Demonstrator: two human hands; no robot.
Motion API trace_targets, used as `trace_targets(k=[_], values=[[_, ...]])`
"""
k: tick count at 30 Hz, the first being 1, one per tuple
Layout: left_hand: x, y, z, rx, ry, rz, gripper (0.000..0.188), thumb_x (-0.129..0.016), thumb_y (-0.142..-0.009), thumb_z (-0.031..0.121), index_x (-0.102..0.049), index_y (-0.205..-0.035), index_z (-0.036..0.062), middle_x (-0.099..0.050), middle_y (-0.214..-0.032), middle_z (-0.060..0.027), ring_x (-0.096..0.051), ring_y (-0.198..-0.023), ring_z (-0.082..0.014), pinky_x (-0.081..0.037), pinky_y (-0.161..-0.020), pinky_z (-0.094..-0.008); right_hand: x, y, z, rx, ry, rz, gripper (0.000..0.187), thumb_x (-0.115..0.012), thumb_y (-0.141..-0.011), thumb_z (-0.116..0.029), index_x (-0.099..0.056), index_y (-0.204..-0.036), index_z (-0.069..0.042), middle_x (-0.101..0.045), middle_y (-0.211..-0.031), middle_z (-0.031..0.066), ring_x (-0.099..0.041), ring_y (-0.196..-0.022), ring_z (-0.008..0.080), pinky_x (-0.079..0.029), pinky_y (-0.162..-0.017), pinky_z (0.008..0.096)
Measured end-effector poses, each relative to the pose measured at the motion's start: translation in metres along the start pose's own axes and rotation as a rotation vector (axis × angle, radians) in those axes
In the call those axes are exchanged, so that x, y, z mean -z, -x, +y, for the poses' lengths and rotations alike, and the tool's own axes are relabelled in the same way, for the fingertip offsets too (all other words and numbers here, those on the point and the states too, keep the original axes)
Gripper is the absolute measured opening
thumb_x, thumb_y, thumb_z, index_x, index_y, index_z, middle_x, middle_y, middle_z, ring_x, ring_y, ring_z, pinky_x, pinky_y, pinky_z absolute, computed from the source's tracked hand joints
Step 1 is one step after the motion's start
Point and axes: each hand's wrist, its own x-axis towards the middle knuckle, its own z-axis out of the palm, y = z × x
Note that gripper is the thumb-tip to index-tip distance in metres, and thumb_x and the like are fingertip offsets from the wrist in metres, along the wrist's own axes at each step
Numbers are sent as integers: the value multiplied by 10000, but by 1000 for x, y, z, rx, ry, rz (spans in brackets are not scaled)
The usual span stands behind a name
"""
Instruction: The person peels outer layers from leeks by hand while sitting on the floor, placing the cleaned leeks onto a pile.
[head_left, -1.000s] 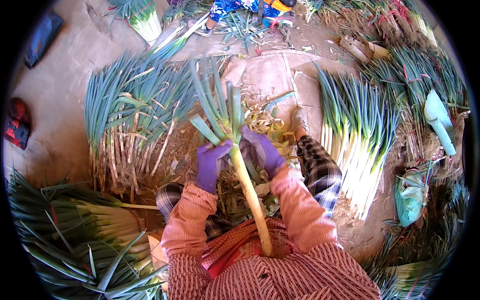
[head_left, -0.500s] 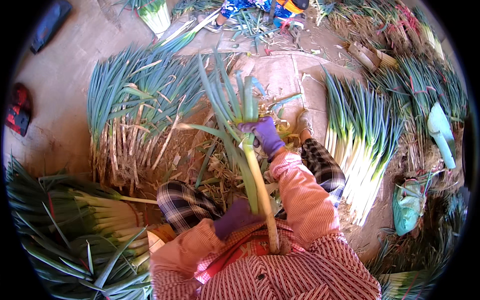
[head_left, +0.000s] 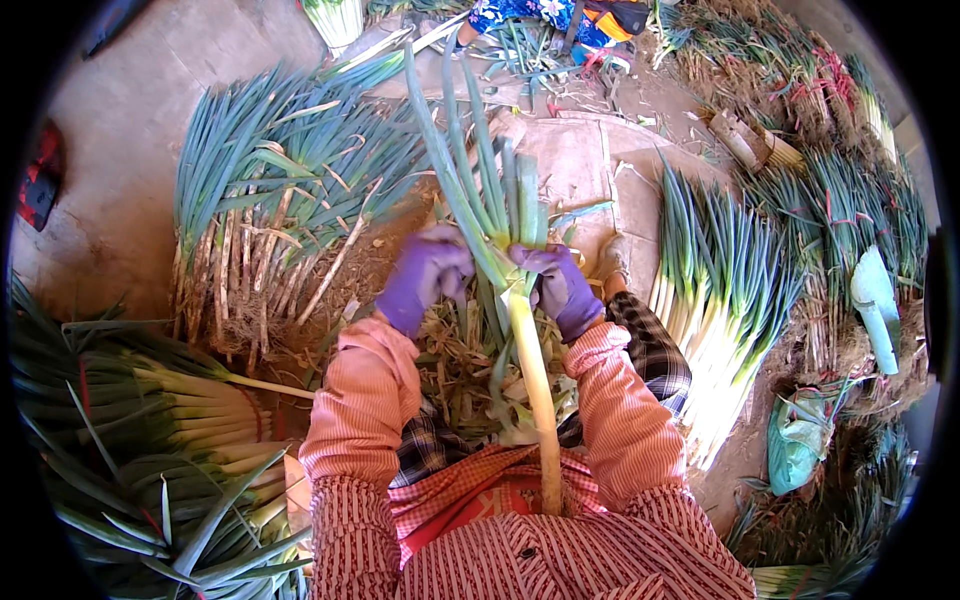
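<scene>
A long green onion (head_left: 532,365) stands nearly upright before me, its pale stalk running down to my lap and its green leaves fanning upward. My right hand (head_left: 562,288), in a purple glove, is closed around its neck where the leaves divide. Close to the left side of those leaves is my left hand (head_left: 422,278), also in a purple glove. Motion blurs its curled fingers, so whether they pinch a leaf cannot be made out. Beneath the hands, peeled leaves and husks (head_left: 455,350) lie heaped between my legs.
Untrimmed green onions with roots (head_left: 270,220) lie at left; clean white-stalked ones (head_left: 715,300) lie at right. A tied bundle (head_left: 200,410) sits lower left. A green plastic bag (head_left: 797,445) rests lower right. Another person's patterned trouser leg (head_left: 530,15) shows at the far edge.
My left hand has risen from low beside the stalk to the leaves near my right hand. The green onion has shifted slightly right, with my right hand still on its neck.
</scene>
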Motion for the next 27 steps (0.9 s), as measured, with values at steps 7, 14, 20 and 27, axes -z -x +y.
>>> trace_targets(k=[7, 14, 20, 27], values=[[54, -2, 27, -239, -290, 589, 323, -652, -829, 145, -597, -1118, 13, -626, -917, -90, -603, -687, -160, -518, -577, -294, -1, 10, -26, 261, 398, 19, 347, -594, -918, -293, -680, -1054, 14, -664, -704, 58, -500, -415, 96, -420, -425, 224], [-18, 10, -3, -351, 115, -126, 338, -552, -888, 253, -571, -1118, 6, -636, -959, -122, -628, -819, -256, -510, -765, -409, -34, -3, 0, 100, -100, 34, 280, -659, -886, -263, -690, -925, 13, -612, -612, 34, -500, -398, 86, -369, -374, 223], [-1, -2, -11, -287, -34, 129, 295, -587, -848, 173, -609, -1050, -41, -660, -907, -143, -651, -813, -240, -532, -759, -376, -53, 14, -30, -38, 295, 108, 159, -704, -832, -193, -714, -855, -36, -609, -587, 8, -482, -372, 85, -319, -341, 206], [42, -14, 1, 2, 251, 380, 254, -719, -769, 158, -691, -901, -58, -675, -761, -120, -647, -613, -204, -544, -570, -317, -30, 138, 20, -202, 715, -223, 194, -729, -774, -216, -698, -921, -93, -643, -667, 43, -578, -515, 155, -459, -481, 305]])
